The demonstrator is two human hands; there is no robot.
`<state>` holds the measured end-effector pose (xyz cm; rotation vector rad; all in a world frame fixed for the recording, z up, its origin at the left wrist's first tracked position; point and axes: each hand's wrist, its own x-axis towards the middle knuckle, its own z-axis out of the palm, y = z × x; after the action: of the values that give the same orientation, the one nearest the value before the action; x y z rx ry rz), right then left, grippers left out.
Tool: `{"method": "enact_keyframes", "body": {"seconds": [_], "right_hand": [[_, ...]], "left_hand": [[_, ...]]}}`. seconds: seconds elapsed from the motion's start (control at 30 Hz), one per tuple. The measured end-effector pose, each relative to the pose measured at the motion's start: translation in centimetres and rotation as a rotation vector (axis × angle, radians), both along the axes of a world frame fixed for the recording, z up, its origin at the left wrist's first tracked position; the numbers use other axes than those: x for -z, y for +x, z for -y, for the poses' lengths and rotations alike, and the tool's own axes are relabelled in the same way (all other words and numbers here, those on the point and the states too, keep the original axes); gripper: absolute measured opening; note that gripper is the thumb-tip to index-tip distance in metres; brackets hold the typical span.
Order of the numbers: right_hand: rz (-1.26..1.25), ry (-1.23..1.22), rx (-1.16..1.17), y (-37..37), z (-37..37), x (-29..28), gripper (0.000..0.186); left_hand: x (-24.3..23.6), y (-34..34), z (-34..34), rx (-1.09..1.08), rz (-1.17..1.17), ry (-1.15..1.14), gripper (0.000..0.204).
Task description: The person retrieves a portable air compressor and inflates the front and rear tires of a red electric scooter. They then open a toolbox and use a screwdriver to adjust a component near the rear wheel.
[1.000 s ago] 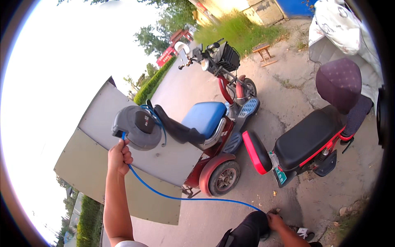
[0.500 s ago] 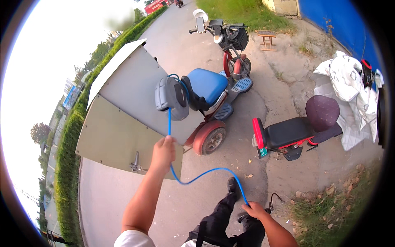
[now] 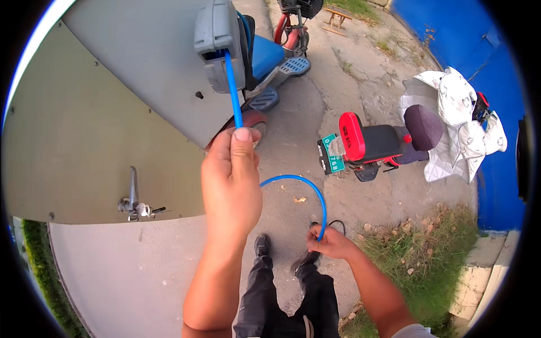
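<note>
A grey hose reel (image 3: 217,36) is fixed to the side of a metal box, and a blue hose (image 3: 233,90) comes out of its lower slot. My left hand (image 3: 232,180) is closed around this hose a short way below the slot, thumb lying along it. Between my hands the hose droops into an arched loop. Lower and to the right, my right hand (image 3: 331,242) grips the hose with fingers pinched. A thin black line shows just beyond that hand; what it joins is hidden.
The grey box (image 3: 141,62) with its tan door (image 3: 84,141) and metal latch (image 3: 132,197) fills the left, on a three-wheeler with a blue seat (image 3: 270,53). A red-and-black scooter (image 3: 377,143) with a white quilted cover (image 3: 451,112) stands right. Grass (image 3: 411,259) borders the pavement.
The reel and box appear closer and larger. My left hand is nearer the reel's slot, still holding the hose. My right hand keeps its hold, and the hose's sag has become an upward arch.
</note>
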<state>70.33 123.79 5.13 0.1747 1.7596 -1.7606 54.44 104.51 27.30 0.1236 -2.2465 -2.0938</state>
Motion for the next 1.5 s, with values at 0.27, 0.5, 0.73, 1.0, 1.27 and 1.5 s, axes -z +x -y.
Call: {"method": "enact_keyframes", "body": {"seconds": [0.27,0.5,0.73,1.0,1.27,1.5], "right_hand": [[-0.459,-0.034,0.536,-16.5,5.3,-14.1,0.057],[-0.166,-0.641,0.334,-21.7,12.3,-22.9,0.031],[-0.213,-0.386,0.457,-9.5,12.6,-26.4,0.031],[-0.007,-0.413,-0.014,4.6,11.2,-21.5,0.030],[0.188,-0.696,0.356,2.2,18.3,-18.6,0.034],[0.177,-0.736,0.308,12.0,23.1,-17.5,0.028]], "left_hand": [[0.6,-0.3,1.7,0.085,-0.134,-0.026,0.035],[-0.4,0.6,2.1,0.083,-0.305,-0.167,0.028],[-0.2,11.0,4.0,0.502,-0.297,-0.090,0.036],[5.6,29.3,6.8,0.468,0.076,-0.170,0.031],[11.5,44.9,12.2,0.290,0.371,-0.448,0.018],[20.8,50.9,22.9,0.500,0.320,-0.603,0.027]]}}
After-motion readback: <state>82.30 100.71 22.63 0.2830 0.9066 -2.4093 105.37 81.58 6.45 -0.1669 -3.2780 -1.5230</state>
